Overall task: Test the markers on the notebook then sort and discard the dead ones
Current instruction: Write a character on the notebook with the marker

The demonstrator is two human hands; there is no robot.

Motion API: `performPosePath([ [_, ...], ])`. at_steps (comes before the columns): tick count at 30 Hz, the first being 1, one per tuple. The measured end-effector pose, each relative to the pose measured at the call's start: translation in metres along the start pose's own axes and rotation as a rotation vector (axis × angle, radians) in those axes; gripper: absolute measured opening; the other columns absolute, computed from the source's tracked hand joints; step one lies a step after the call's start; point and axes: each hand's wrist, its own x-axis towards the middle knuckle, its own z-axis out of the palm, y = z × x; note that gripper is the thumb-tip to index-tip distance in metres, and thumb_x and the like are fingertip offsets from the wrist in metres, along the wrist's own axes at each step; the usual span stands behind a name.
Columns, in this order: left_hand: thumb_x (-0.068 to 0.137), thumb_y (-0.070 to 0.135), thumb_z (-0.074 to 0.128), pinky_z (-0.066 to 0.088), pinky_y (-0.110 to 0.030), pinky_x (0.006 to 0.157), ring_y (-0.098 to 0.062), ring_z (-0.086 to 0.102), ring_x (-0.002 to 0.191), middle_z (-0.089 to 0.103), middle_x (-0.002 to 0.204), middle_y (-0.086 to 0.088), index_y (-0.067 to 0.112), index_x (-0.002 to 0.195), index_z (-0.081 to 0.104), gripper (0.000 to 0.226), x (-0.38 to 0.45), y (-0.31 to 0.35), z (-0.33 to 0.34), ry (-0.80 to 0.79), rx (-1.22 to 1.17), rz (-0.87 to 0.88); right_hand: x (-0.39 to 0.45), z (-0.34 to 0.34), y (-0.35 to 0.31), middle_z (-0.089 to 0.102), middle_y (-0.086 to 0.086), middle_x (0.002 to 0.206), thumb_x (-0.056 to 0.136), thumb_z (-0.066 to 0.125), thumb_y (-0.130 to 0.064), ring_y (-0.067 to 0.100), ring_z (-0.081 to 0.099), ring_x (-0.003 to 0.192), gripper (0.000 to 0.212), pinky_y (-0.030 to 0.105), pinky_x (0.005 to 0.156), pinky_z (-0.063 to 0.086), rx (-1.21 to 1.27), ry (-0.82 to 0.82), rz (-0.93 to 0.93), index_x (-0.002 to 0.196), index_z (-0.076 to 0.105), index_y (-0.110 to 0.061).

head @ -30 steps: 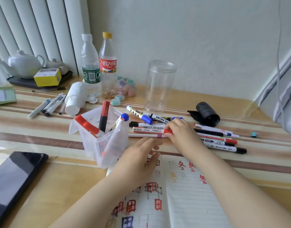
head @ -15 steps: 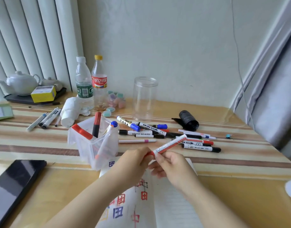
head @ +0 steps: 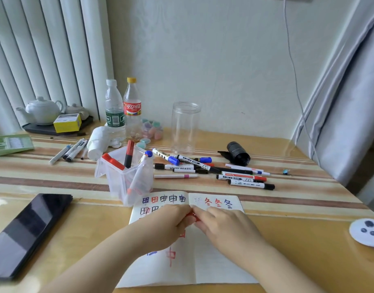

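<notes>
Over the open notebook (head: 215,269), the left hand (head: 160,227) and right hand (head: 222,225) meet, each grip pinching a small red piece (head: 191,216), probably a marker's cap end. Loose markers (head: 243,178) lie on the bench (head: 308,261) beyond.

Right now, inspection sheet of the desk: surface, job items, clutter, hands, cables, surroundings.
Surface: striped table under a glossy clear cover.
Job's things: open notebook with test characters; loose markers behind it; clear bin holding several markers; red marker between both hands.
Clutter: phone, two bottles, empty jar, black roll, teapot.
Hands: left hand and right hand both grip the red marker over the notebook.
Cables: one cable hanging down the wall.
Surroundings: blinds left, curtain right.
</notes>
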Motion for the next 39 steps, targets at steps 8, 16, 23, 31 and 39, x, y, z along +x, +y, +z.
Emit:
performPosePath([
  [8, 0.099, 0.034, 0.031, 0.031, -0.019, 0.067, -0.008, 0.044, 0.077, 0.047, 0.086, 0.009, 0.023, 0.091, 0.042, 0.017, 0.0, 0.001, -0.007, 0.11, 0.021, -0.091, 0.003, -0.034, 0.007, 0.06, 0.0, 0.117, 0.1, 0.034, -0.033, 0.02, 0.06, 0.098, 0.052, 0.037, 0.08, 0.048, 0.428, -0.367, 0.417, 0.147, 0.011, -0.029],
  [16, 0.095, 0.031, 0.045, 0.042, -0.019, 0.075, -0.009, 0.048, 0.089, 0.048, 0.099, 0.011, 0.024, 0.108, 0.045, 0.015, 0.01, -0.007, -0.012, 0.146, 0.028, -0.116, 0.01, -0.04, 0.032, 0.072, 0.009, 0.088, 0.099, 0.041, -0.008, 0.011, 0.061, 0.063, 0.022, 0.024, 0.061, 0.052, 1.391, -0.096, 0.877, 0.104, 0.061, -0.015],
  [23, 0.091, 0.03, 0.052, 0.043, -0.019, 0.079, -0.009, 0.049, 0.096, 0.047, 0.099, 0.011, 0.031, 0.101, 0.045, 0.012, 0.026, -0.017, 0.0, 0.193, -0.068, -0.091, 0.011, -0.018, 0.023, 0.06, 0.009, 0.061, 0.095, 0.049, -0.016, 0.012, 0.051, 0.047, 0.008, 0.019, 0.043, 0.042, 1.762, -0.093, 1.043, 0.096, 0.055, -0.01],
  [31, 0.083, 0.018, 0.058, 0.043, -0.029, 0.083, -0.014, 0.051, 0.091, 0.048, 0.087, 0.013, 0.017, 0.099, 0.061, 0.016, 0.033, -0.029, 0.027, 0.363, -0.141, -0.014, 0.008, 0.011, 0.01, 0.054, 0.003, 0.052, 0.082, 0.053, -0.038, 0.011, 0.043, 0.043, 0.031, 0.018, 0.045, 0.036, 1.375, 0.012, 0.904, 0.076, 0.064, -0.009],
  [39, 0.071, 0.03, 0.052, 0.048, -0.029, 0.076, -0.012, 0.055, 0.085, 0.048, 0.078, 0.022, 0.019, 0.092, 0.064, 0.027, 0.036, -0.034, 0.031, 0.406, -0.228, -0.021, 0.002, 0.028, 0.011, 0.042, -0.01, 0.043, 0.073, 0.062, -0.027, 0.004, 0.033, 0.041, 0.022, 0.02, 0.044, 0.028, 1.109, 0.046, 0.78, 0.059, 0.046, -0.022],
])
